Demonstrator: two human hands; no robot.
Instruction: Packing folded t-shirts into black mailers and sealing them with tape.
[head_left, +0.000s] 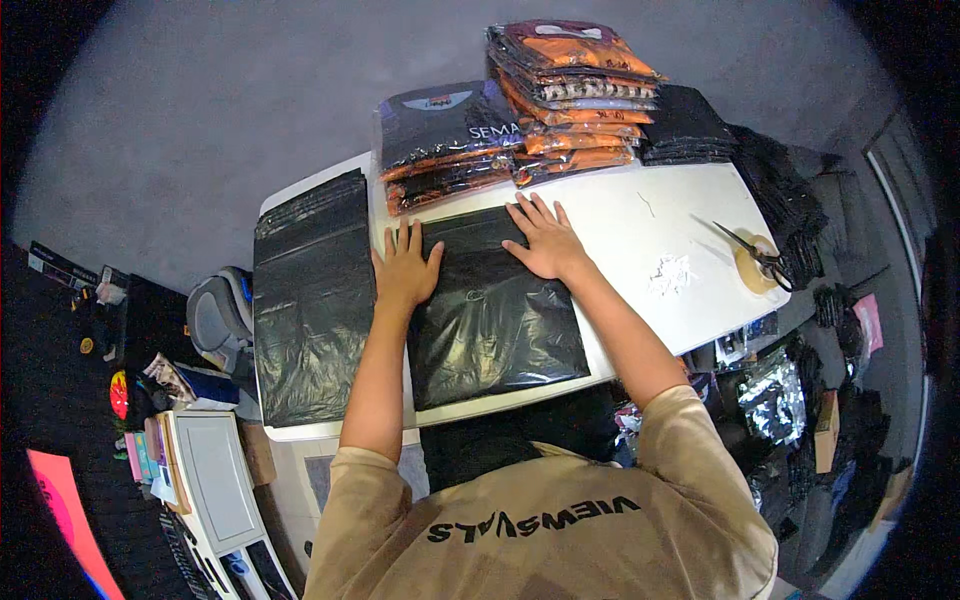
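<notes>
Squarely before me on a white table (622, 225) lies a flat, shiny black plastic mailer bag (495, 322). My left hand (409, 270) rests palm down on its upper left edge, fingers spread. At the upper right corner of the same bag, my right hand (546, 241) is pressed flat with its fingers apart, the tips reaching past the bag's far edge. Neither hand grips anything. Left of my left hand, a stack of black plastic mailer bags (311, 307) lies close by. Whether the bag under my hands holds something, I cannot tell.
Beyond my hands stand a shorter pile of bagged garments (442, 150) and a tall one (577, 90). Folded black fabric (686, 124) sits behind, to the right. Scissors (757, 255) lie over a tape roll (750, 274); paper scraps (670, 274) are nearby. A grey chair (214, 319) stands left.
</notes>
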